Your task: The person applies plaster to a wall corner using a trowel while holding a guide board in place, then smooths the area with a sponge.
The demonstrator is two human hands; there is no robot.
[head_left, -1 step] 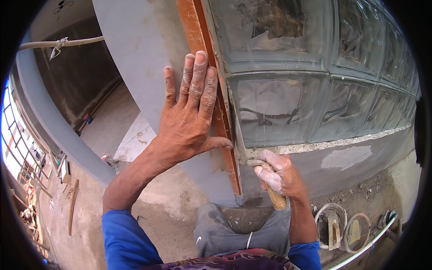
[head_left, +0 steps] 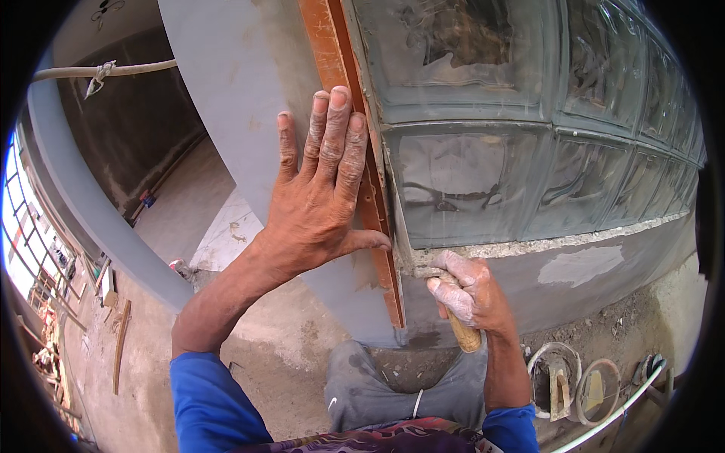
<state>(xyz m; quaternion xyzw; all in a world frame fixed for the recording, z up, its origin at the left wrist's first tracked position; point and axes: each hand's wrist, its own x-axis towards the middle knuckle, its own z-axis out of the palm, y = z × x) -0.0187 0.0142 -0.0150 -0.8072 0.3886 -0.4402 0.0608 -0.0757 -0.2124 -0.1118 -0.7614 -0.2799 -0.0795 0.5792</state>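
1. The left hand (head_left: 321, 200) is laid flat against the grey wall (head_left: 226, 90), palm down, fingers straight and narrowly spread, pointing up.
2. Its middle and ring fingertips are rested on the orange wooden strip (head_left: 355, 143); the thumb is stretched sideways across that strip.
3. The right hand (head_left: 468, 291), dusted with mortar, is held just right of the strip's lower end, under the glass blocks (head_left: 483, 174).
4. Its fingers are curled tightly around a wooden-handled tool (head_left: 462, 334), whose tip is hidden at the mortar joint.

An orange-brown wooden strip (head_left: 355, 151) stands nearly upright against the grey wall, beside glass blocks.
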